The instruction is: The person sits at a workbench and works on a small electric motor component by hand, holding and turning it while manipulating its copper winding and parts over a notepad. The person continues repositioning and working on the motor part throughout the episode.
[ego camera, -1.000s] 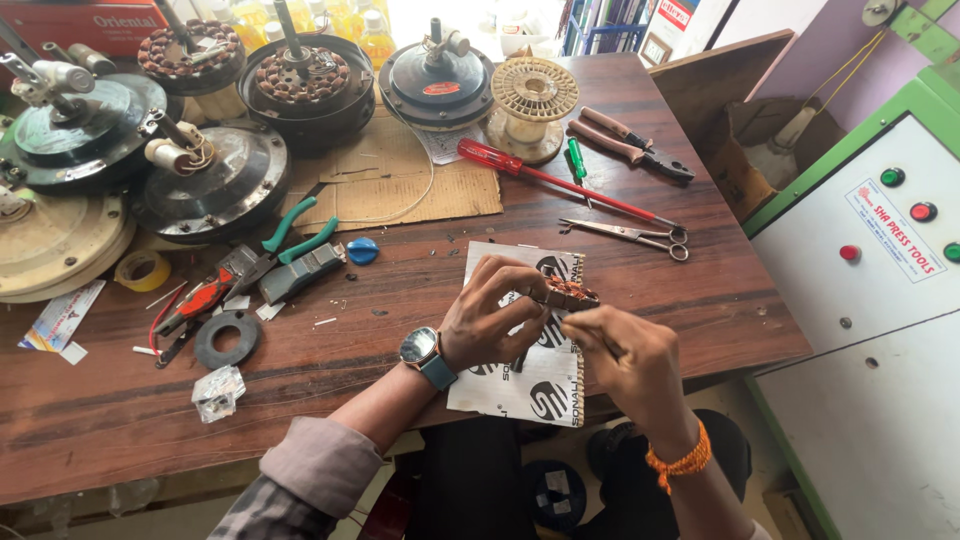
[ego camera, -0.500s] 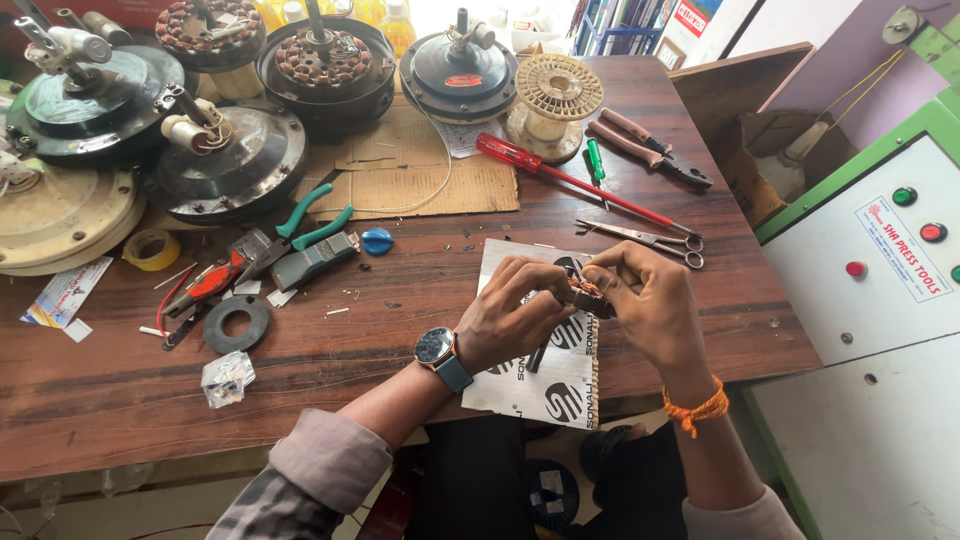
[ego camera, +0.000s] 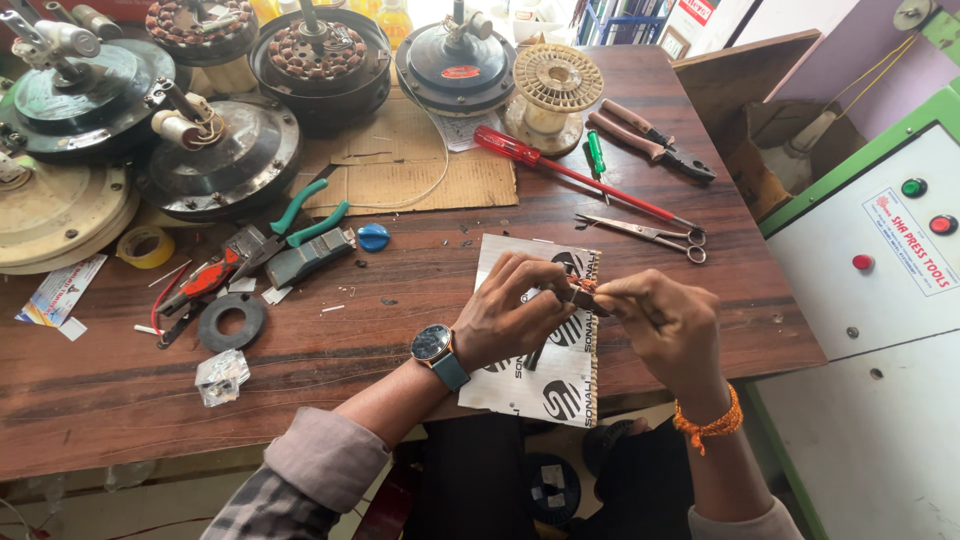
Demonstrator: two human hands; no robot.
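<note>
Copper wire bundle (ego camera: 583, 287), small, pinched between both hands over white printed sheet (ego camera: 545, 365) on wooden table (ego camera: 300, 370). Left hand (ego camera: 512, 310) and right hand (ego camera: 665, 325) closed on it. Looks light, springy, thin strands fragile; grip near ends.

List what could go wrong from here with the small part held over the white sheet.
The small wound part is pinched only at the fingertips of the left hand and right hand; a slip might drop it off the table edge nearby.

The white sheet overhangs that edge and could slide off if pressed.

The scissors lie just beyond the hands and could catch a knuckle.
</note>
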